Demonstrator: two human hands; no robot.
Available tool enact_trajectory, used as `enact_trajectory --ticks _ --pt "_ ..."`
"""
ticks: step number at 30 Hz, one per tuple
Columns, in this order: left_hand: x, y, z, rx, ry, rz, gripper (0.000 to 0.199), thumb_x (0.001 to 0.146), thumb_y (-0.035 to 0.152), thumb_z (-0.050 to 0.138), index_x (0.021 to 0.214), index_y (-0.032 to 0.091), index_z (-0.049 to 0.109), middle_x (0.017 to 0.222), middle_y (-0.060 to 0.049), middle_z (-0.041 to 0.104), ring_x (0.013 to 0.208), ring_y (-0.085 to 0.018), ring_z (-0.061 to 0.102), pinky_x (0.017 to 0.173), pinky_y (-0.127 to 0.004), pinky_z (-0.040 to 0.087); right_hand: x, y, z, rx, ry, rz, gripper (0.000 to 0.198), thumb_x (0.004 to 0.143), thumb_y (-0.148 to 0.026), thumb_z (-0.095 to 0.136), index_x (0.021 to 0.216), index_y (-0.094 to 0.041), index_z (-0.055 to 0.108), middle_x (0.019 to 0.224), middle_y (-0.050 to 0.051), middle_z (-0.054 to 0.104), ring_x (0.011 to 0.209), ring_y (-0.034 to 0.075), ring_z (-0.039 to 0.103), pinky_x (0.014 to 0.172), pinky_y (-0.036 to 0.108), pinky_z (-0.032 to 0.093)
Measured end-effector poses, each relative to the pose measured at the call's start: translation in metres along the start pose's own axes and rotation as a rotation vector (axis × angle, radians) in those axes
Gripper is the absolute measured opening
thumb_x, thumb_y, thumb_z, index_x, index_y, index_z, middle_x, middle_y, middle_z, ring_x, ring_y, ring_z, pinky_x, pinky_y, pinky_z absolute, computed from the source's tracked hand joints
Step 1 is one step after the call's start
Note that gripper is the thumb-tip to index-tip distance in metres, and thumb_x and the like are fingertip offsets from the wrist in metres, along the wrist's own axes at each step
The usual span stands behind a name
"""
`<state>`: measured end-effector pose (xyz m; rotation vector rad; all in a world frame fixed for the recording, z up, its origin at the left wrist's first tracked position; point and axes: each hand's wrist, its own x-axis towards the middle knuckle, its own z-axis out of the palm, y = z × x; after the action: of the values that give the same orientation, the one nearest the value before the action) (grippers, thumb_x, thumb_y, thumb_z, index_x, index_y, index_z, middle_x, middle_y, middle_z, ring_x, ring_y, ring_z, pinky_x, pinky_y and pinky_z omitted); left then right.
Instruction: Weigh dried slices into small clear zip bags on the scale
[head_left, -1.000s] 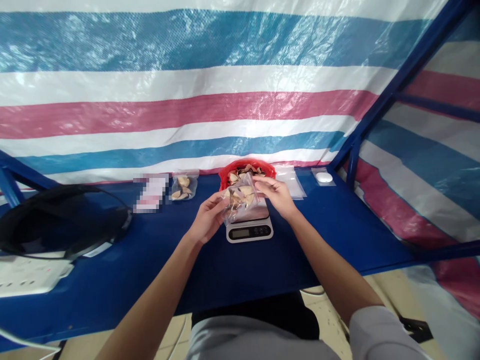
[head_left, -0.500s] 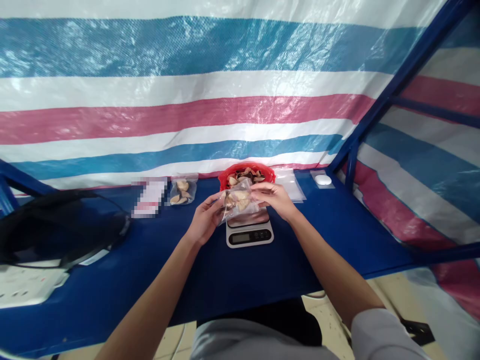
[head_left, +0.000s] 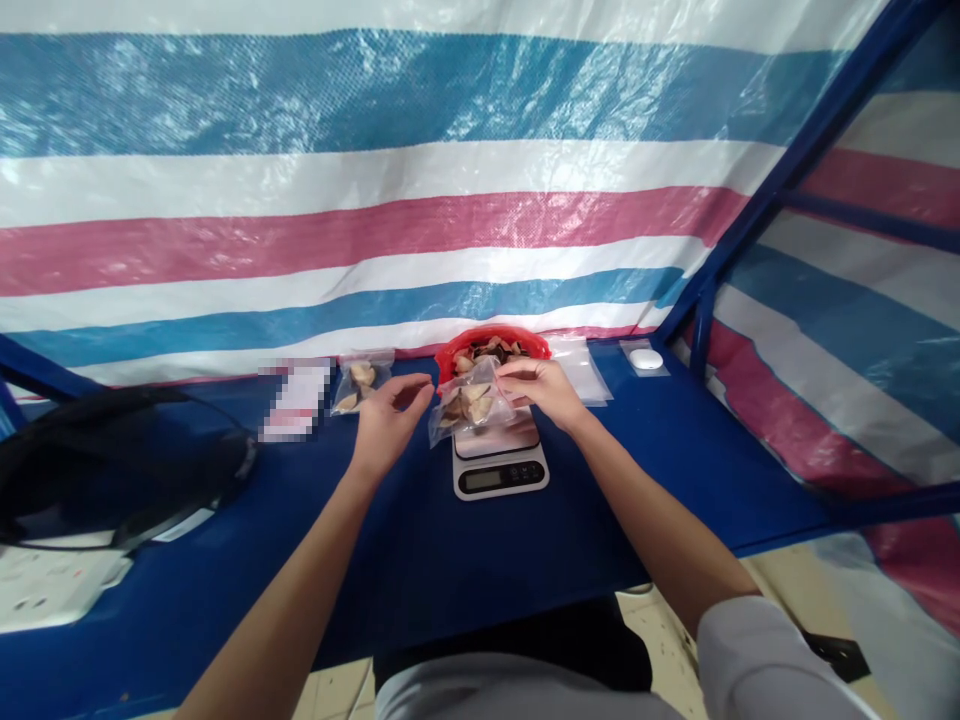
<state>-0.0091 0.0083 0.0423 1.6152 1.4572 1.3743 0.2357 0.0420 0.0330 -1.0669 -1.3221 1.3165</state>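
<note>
My right hand [head_left: 546,392] pinches the right edge of a clear plastic bag [head_left: 469,405] with pale brown dried slices inside. The bag hangs over the metal plate of a white kitchen scale [head_left: 501,475], whose display is dark. Apart from the bag, to its left, my left hand [head_left: 390,418] is held with thumb and fingers spread, nothing between them. Just behind the left hand lies a second filled bag [head_left: 363,374], partly covered by the fingers. Behind the held bag, a red plastic-lined container [head_left: 450,352] holds more of the slices.
Flat empty clear bags [head_left: 585,370] lie right of the red container, and a small white rounded case [head_left: 645,360] sits farther right. At left are a blurred-out paper [head_left: 298,400], a black bag [head_left: 112,450] and a white power strip [head_left: 60,585]. Striped sheeting [head_left: 375,240] closes off the back.
My left hand has let go of the bag and moved left toward the bag on the table. The right hand keeps its hold, and the bag's left side sags lower.
</note>
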Motion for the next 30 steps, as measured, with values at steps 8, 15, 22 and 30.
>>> enact_trajectory --ticks 8,15,22,30 --pt "0.02 0.034 0.034 0.19 -0.288 0.027 0.034 0.085 0.048 0.065 0.074 0.017 0.074 0.062 -0.001 0.07 0.06 -0.015 0.061 0.058 -0.023 0.043 0.007 -0.008 0.011 -0.019 -0.084 -0.008 0.036 0.064 -0.04 0.086 0.093 -0.02 0.078 0.087 0.003 0.076 0.078 0.02 0.073 0.06 0.03 0.064" --pt "0.036 0.029 0.037 0.078 -0.325 -0.078 0.034 0.083 0.047 0.067 0.066 0.018 0.071 0.059 -0.002 0.068 0.05 -0.013 0.058 0.052 -0.023 0.042 0.017 -0.013 0.012 -0.035 -0.092 0.015 0.039 0.063 -0.037 0.087 0.097 -0.02 0.076 0.09 0.004 0.076 0.082 0.021 0.074 0.061 0.031 0.065" --pt "0.049 0.027 0.035 0.072 -0.345 -0.038 0.029 0.08 0.04 0.069 0.061 0.018 0.07 0.054 0.0 0.063 0.049 -0.013 0.055 0.051 -0.024 0.04 0.028 -0.017 0.012 -0.015 -0.144 0.106 0.039 0.064 -0.033 0.089 0.099 -0.021 0.077 0.085 0.003 0.076 0.076 0.021 0.074 0.06 0.031 0.065" --pt "0.057 0.022 0.032 0.079 -0.375 -0.033 0.025 0.08 0.037 0.068 0.067 0.017 0.072 0.057 -0.001 0.065 0.051 -0.013 0.055 0.052 -0.023 0.041 0.043 -0.016 0.008 -0.128 -0.263 0.131 0.023 0.071 -0.037 0.084 0.084 -0.018 0.081 0.076 0.004 0.074 0.062 0.017 0.07 0.052 0.027 0.061"
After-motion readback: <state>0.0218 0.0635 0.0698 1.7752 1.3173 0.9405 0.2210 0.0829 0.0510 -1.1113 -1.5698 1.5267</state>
